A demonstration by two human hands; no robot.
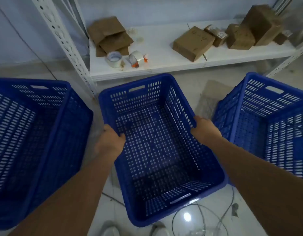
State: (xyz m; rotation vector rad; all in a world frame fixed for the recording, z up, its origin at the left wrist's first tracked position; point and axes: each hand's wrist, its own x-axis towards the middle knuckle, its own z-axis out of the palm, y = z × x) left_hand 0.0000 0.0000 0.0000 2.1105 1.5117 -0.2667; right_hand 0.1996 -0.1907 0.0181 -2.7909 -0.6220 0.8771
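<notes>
A blue perforated plastic crate stands in the middle, in front of a low white shelf; nothing lies inside it. My left hand grips its left rim, fingers curled over the edge into the crate. My right hand grips the right rim the same way. Both forearms reach in from the bottom of the view.
Two more blue crates flank it, one on the left and one on the right. The white shelf carries cardboard boxes, flattened cardboard and two tape rolls. Cables lie on the tiled floor near me.
</notes>
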